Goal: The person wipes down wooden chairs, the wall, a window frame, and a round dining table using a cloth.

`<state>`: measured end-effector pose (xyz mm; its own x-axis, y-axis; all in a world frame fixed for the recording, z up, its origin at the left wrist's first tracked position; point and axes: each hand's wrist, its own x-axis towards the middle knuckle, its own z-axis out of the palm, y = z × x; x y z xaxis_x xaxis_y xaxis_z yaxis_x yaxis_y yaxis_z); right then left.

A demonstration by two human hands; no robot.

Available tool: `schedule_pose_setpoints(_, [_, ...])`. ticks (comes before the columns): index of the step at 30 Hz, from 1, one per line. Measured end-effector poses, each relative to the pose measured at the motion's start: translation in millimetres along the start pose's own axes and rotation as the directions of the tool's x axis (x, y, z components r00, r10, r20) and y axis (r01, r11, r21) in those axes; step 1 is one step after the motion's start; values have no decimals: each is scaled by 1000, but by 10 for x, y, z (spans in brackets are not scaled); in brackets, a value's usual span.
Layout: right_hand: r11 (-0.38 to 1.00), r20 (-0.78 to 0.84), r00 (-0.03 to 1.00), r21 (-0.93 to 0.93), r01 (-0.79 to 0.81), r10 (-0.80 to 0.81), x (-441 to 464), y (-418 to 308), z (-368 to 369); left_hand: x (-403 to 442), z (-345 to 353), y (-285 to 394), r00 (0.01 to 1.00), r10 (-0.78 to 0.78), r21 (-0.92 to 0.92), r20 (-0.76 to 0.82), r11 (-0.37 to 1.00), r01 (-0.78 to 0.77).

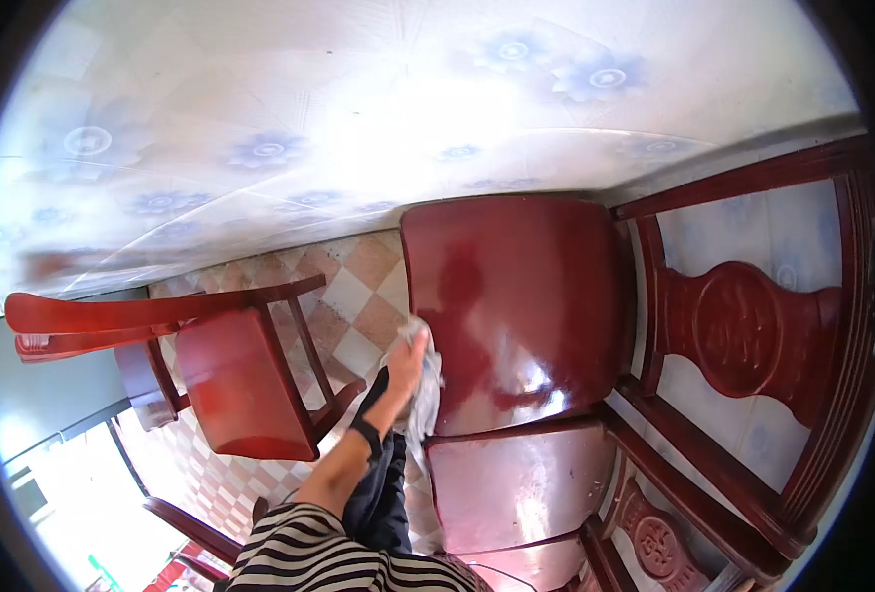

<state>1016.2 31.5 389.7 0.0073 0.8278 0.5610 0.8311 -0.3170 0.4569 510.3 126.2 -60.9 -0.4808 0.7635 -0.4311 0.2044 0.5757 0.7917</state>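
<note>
Black and white stripes run across the person's shirt (309,548), down at the bottom. Dark trousers (383,503) show next to it. One bare arm (343,469) reaches up from the shirt, with a black band (366,434) on it. At its end, the left hand (405,370) is squeezed around a crumpled grey cloth (424,400). The cloth hangs down over the left edge of a big, shiny red seat (521,296). I cannot tell what the right hand is doing. Just below the big seat is another seat (516,488), which looks paler in the light. A carved chair back (743,331) stands to the right of the big seat. Over on the left is a smaller red chair (245,380). Pink and white squares cover the floor (373,321). Farther up, the pale wall (210,89) has blue flowers on it.
</note>
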Motion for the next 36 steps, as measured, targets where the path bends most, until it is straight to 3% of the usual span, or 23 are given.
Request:
schedule_pose_setpoints(1, [1000, 4, 1000, -17, 9, -9, -13, 9, 4, 302, -63, 252, 995, -102, 146, -2, 984, 101])
schedule_pose_setpoints(2, [1000, 7, 1000, -27, 10, -10, -27, 41, 7, 685, -26, 230, 997, -82, 121, 7, 989, 81])
schedule_pose_setpoints(3, [1000, 7, 1000, -27, 10, -10, -14, 40, 28, 891, -30, 654, 994, 90, 34, -63, 996, -88])
schedule_pose_setpoints(6, [999, 7, 1000, -41, 8, -8, -18, 47, 76, 1759, -1, 547, 997, 64, 18, -33, 998, -63])
schedule_pose_setpoints(8, [999, -3, 1000, -46, 9, -9, -23, 87, 109, 1948, -28, 711, 997, 75, -45, -28, 996, -76])
schedule_pose_setpoints(10, [999, 1, 1000, -52, 11, -11, -47, 141, 135, 2016, -42, 807, 998, 43, 28, -46, 999, -42])
schedule_pose_setpoints(12, [998, 19, 1000, -53, 19, -18, -63, 223, 134, 1894, 2, 879, 996, 19, -66, -90, 997, -25])
schedule_pose_setpoints(13, [998, 24, 1000, -54, 21, -20, -83, 253, 146, 1845, 67, 860, 974, 34, 93, -222, 996, -13])
schedule_pose_setpoints(14, [998, 21, 1000, -61, 23, -22, -100, 288, 151, 1806, 107, 711, 979, 25, 100, -204, 995, -5])
schedule_pose_setpoints(16, [998, 28, 999, -66, 21, -19, -152, 373, 143, 1749, 80, 417, 998, -30, -159, -46, 987, 22])
schedule_pose_setpoints(17, [998, 34, 999, -62, 20, -18, -158, 381, 164, 1368, 40, 671, 995, -74, 96, -73, 992, 81])
schedule_pose_setpoints(19, [998, 40, 999, -56, 19, -17, -164, 431, 172, 967, 67, 374, 988, -111, 185, -111, 974, 130])
schedule_pose_setpoints(22, [999, 48, 999, -51, 15, -13, -217, 498, 183, 119, 60, -34, 972, -235, 30, -16, 971, 235])
schedule_pose_setpoints(25, [999, 44, 999, -48, 13, -11, -264, 549, 179, -770, 157, -406, 990, -141, 40, 14, 989, 140])
schedule_pose_setpoints(26, [999, 43, 999, -45, 12, -10, -281, 562, 176, -956, 177, -452, 998, 59, 73, 7, 996, -59])
schedule_pose_setpoints(27, [999, 43, 999, -40, 8, -6, -289, 567, 170, -1150, 116, -357, 990, -100, 292, 100, 954, 67])
schedule_pose_setpoints(29, [1000, 25, 1000, -23, -3, 4, -302, 529, 176, -1262, 129, -799, 990, 98, 370, 105, 920, -131])
schedule_pose_setpoints(31, [1000, 14, 1000, -19, -14, 14, -277, 461, 187, -1234, -77, -820, 986, 55, 458, 157, 881, -122])
schedule_pose_setpoints(33, [999, 12, 1000, -32, 10, -9, -308, 508, 183, -1170, -384, -706, 906, -184, 518, 381, 854, -45])
schedule_pose_setpoints(34, [999, 5, 1000, -43, -2, 2, -304, 511, 177, -1098, -581, -1054, 850, -158, 369, 503, 928, -45])
schedule_pose_setpoints(35, [999, 5, 1000, -36, 1, 0, -288, 482, 169, -1067, -668, -92, 780, -252, 295, 573, 951, 91])
schedule_pose_setpoints(36, [1000, 10, 1000, -26, 0, 0, -298, 446, 164, -941, -727, -4, 788, -198, 115, 583, 980, 161])
